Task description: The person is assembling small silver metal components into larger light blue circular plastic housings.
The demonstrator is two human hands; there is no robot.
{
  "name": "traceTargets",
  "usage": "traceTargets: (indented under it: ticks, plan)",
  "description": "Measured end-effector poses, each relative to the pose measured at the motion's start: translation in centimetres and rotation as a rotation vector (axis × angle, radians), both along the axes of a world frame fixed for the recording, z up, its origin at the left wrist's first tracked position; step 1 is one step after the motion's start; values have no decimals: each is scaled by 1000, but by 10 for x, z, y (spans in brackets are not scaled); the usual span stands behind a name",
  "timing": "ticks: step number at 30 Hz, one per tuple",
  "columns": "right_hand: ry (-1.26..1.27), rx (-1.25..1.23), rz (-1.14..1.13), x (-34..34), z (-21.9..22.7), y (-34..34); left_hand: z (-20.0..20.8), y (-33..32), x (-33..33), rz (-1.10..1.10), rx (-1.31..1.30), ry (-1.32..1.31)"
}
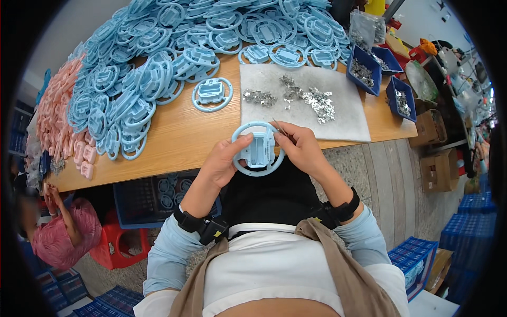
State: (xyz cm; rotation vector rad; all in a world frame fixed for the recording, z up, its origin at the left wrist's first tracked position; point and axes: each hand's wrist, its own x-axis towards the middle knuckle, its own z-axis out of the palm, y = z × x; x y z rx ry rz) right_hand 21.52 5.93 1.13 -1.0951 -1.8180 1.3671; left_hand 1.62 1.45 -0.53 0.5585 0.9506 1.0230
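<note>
Held over my lap at the table's front edge is a light blue plastic toy steering wheel [260,150], its hollow middle compartment facing up. My left hand [227,158] is closed on the wheel's left side, thumb on the rim. On the other side, my right hand [300,147] pinches a thin pointed metal tool like tweezers [280,127] and rests against the rim. Beyond my hands, small shiny metal pieces [319,103] lie in loose heaps on a white padded mat [348,119]. A single blue wheel part [212,93] lies on the wood, left of the mat.
A large pile of blue wheel parts [127,79] covers the table's [174,124] back and left, beside pink parts [58,105]. Dark blue bins [364,71] of metal pieces stand at right. A person in pink [68,232] sits at lower left, near a red stool [119,243].
</note>
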Motion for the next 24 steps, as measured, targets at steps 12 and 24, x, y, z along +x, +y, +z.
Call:
traceTargets:
  ticks: [12,24]
  plan:
    - [-373,716,41,32,-7,70,-2,9,11,138,48,-40]
    - [-377,835,157,22,-2,90,-8,17,15,293,-17,-8]
